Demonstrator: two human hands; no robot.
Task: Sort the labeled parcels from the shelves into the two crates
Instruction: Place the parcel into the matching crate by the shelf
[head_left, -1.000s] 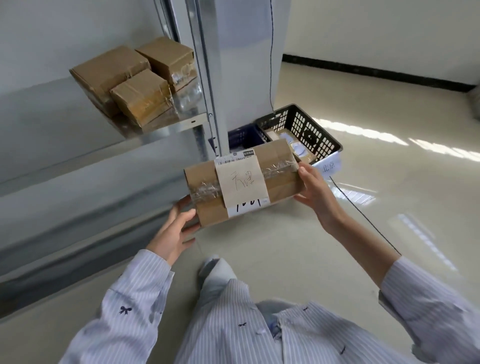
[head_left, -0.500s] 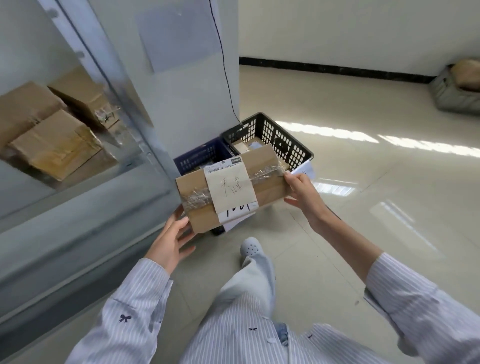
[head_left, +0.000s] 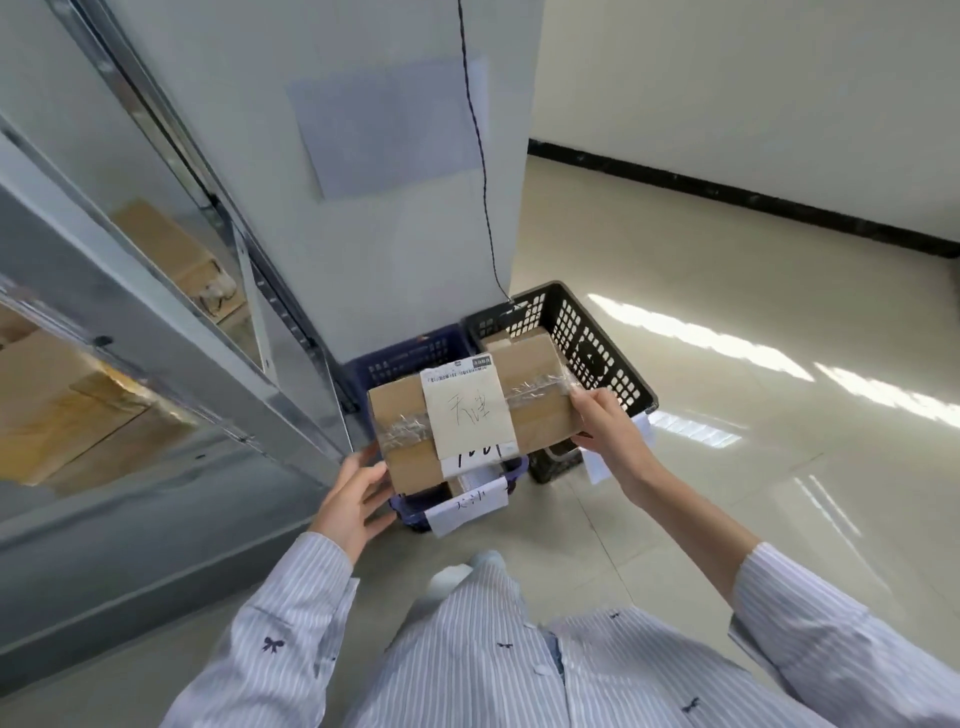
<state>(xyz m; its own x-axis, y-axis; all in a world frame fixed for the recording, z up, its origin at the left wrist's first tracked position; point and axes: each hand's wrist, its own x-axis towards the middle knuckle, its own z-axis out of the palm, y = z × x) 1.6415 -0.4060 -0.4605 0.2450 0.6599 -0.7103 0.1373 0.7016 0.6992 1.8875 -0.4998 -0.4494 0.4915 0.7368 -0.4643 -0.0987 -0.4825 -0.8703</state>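
I hold a brown cardboard parcel (head_left: 530, 395) with clear tape and a white handwritten label between both hands, above the two crates. My left hand (head_left: 350, 501) grips its lower left end. My right hand (head_left: 605, 428) grips its right end. Below the parcel sits the blue crate (head_left: 410, 358) with a handwritten paper tag (head_left: 467, 506) on its front. To its right stands the black crate (head_left: 587, 338), with a parcel (head_left: 496, 338) partly visible inside and a paper tag (head_left: 597, 465) hanging on its front.
Metal shelving (head_left: 171, 332) runs along the left, with brown parcels (head_left: 176, 254) on its shelves. A grey pillar (head_left: 363, 182) with a black cable (head_left: 480, 171) stands behind the crates. Pale tiled floor spreads to the right. My striped trouser leg and a shoe (head_left: 457, 571) are below.
I have stepped toward the crates, carrying the parcel in both hands. It now hangs directly over the blue crate, and the shelves have slid off to the left.
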